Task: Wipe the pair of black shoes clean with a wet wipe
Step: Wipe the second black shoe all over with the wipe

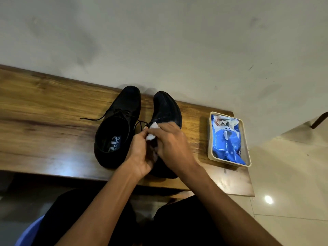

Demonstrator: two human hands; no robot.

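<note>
Two black lace-up shoes stand side by side on the wooden table (53, 110), toes pointing away from me. The left shoe (118, 128) is untouched, its opening and insole label showing. The right shoe (166, 109) has a wet sheen on its toe; its rear half is hidden under my hands. A white wet wipe (152, 131) is bunched over that shoe's lace area. My left hand (140, 153) and my right hand (173, 144) both pinch the wipe from either side.
A cream plastic tray (247, 139) at the table's right end holds a blue wet-wipe pack (229, 144) with a crumpled wipe on top. A plain wall runs behind the table. Tiled floor lies to the right, and my dark-trousered legs are below.
</note>
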